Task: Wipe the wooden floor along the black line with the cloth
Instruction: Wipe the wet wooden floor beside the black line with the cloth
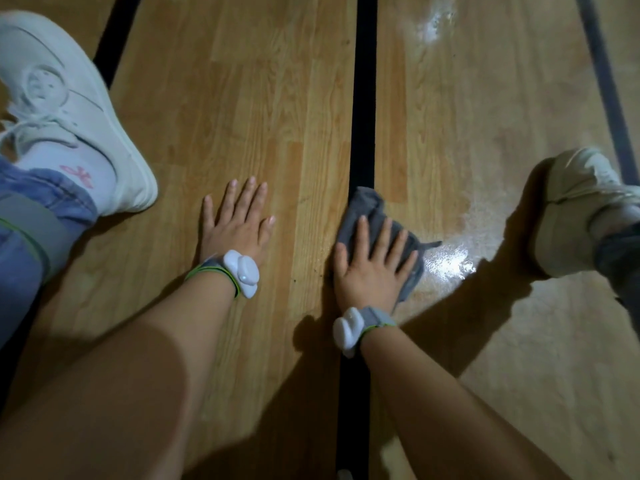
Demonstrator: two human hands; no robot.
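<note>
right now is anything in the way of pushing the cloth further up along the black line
Nothing visible. The right hand lies flat on the grey cloth, which sits on the black line; the line ahead is bare. The left hand and both shoes lie off to the sides.

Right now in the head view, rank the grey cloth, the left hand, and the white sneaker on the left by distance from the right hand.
1. Grey cloth: directly under the right hand.
2. Left hand: flat on the floor, left of the black line.
3. White sneaker: far left.
</note>
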